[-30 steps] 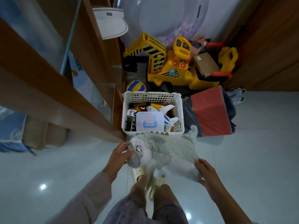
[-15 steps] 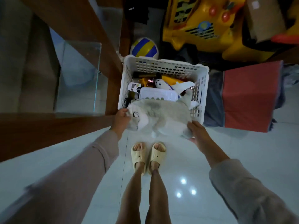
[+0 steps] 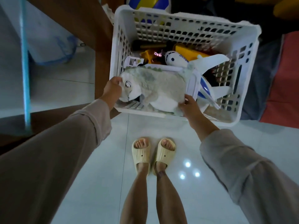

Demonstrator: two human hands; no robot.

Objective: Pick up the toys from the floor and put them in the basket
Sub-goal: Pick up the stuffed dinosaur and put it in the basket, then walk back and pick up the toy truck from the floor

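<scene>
Plush (image 3: 155, 88): grey-white fuzzy animal with a stitched eye, lying across the near side of the basket (image 3: 249, 75), which is white perforated plastic. Half a second ago it hung over the near rim; it now sits lower, inside. Hard plastic plane (image 3: 191, 65) just beyond. Left hand (image 3: 113, 91) grips the head, right hand (image 3: 189, 105) the rear.

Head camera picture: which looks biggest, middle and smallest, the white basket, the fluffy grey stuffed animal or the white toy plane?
1. White plastic basket with holes, clearly largest.
2. Fluffy grey-and-white stuffed animal.
3. White toy plane with blue stripes, though partly hidden, so this is less sure.
</scene>
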